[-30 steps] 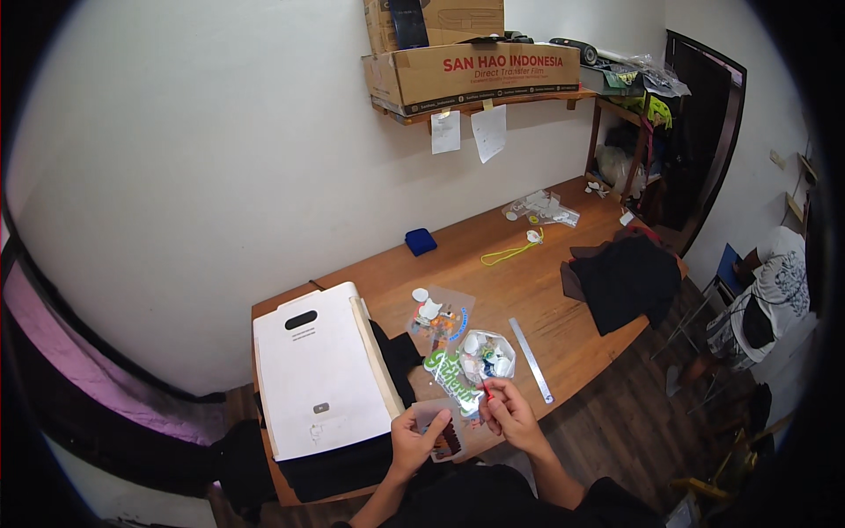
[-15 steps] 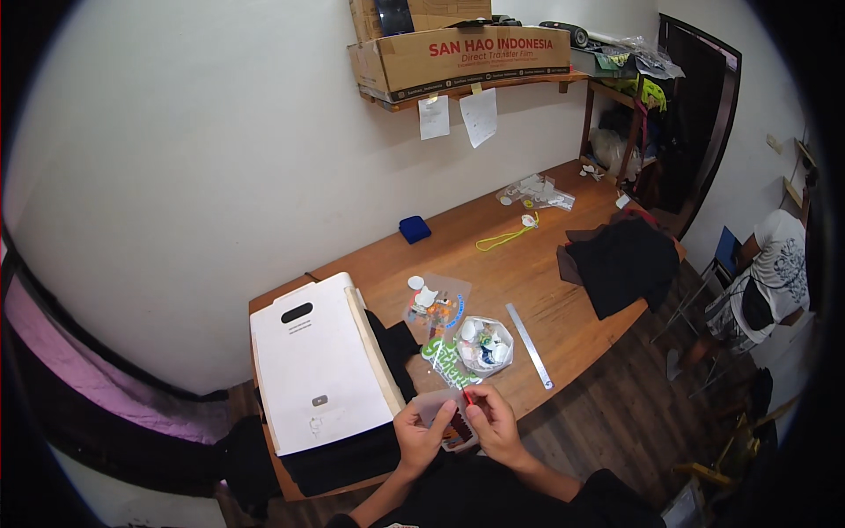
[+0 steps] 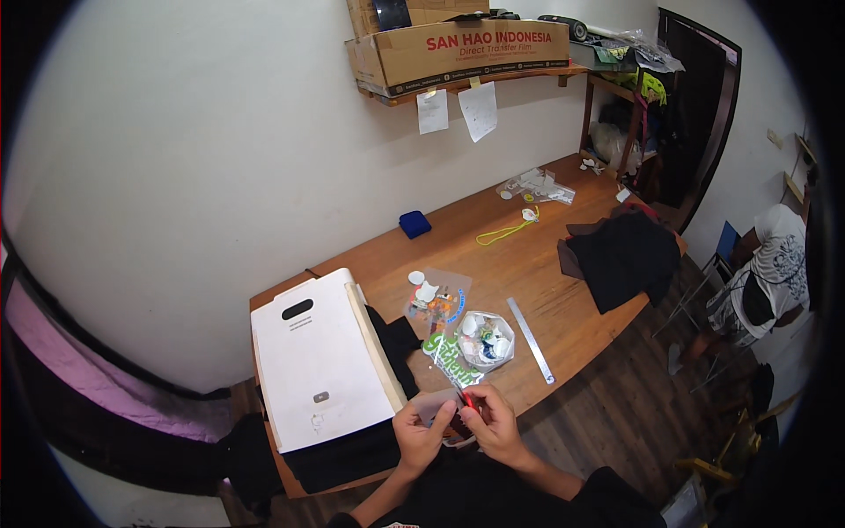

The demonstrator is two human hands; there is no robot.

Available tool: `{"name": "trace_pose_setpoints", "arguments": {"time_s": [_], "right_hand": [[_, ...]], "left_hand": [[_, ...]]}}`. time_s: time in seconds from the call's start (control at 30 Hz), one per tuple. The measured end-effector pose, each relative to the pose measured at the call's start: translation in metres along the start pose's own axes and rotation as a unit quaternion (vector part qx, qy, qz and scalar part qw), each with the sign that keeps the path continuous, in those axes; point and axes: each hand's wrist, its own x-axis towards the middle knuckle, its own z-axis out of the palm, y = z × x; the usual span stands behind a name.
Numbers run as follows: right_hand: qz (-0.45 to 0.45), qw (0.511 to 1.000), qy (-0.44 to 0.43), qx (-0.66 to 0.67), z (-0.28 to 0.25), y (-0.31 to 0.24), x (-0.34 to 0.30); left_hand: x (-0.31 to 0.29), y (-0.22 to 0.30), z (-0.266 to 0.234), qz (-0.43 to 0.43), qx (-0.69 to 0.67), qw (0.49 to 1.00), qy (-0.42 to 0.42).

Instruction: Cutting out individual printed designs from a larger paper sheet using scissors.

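Note:
Near the table's front edge, my left hand (image 3: 420,431) pinches a translucent film sheet (image 3: 433,403) with a dark print low on it. My right hand (image 3: 495,427) is closed on small red-handled scissors (image 3: 469,402), whose thin dark blade points up and left over the sheet's edge. My fingers cover much of the scissors and part of the sheet. Just beyond my hands lies a film with green and white lettering (image 3: 453,359). Beside it stands a whitish tub (image 3: 499,356) of scraps, with a metal ruler (image 3: 531,341) to its right.
A white press-like machine (image 3: 326,370) occupies the table's left end, dark cloth under it. Farther back are a printed clear film (image 3: 451,290), a blue folded item (image 3: 414,224) and a yellow cord (image 3: 502,237). Dark garments (image 3: 625,260) lie right; a person (image 3: 766,273) is beyond.
The scissors have turned a little in my right hand, showing more blade and red handle. My left hand keeps its pinch on the sheet. The view has shifted slightly.

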Motion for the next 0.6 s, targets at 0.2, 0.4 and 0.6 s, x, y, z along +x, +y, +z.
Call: {"name": "trace_pose_setpoints", "arguments": {"time_s": [0.2, 0.4, 0.6], "right_hand": [[-0.001, 1.000, -0.001, -0.004, 0.0000, 0.0027, -0.0012], [0.002, 1.000, 0.004, 0.000, -0.0001, 0.0028, -0.0016], [0.006, 1.000, 0.006, -0.004, 0.0003, 0.0009, -0.0017]], "left_hand": [[-0.0003, 0.0012, -0.0006, -0.008, 0.011, 1.000, 0.005], [-0.0011, 0.0017, 0.0008, -0.007, 0.004, 1.000, 0.005], [-0.0011, 0.0042, 0.0020, -0.008, 0.008, 1.000, 0.004]]}}
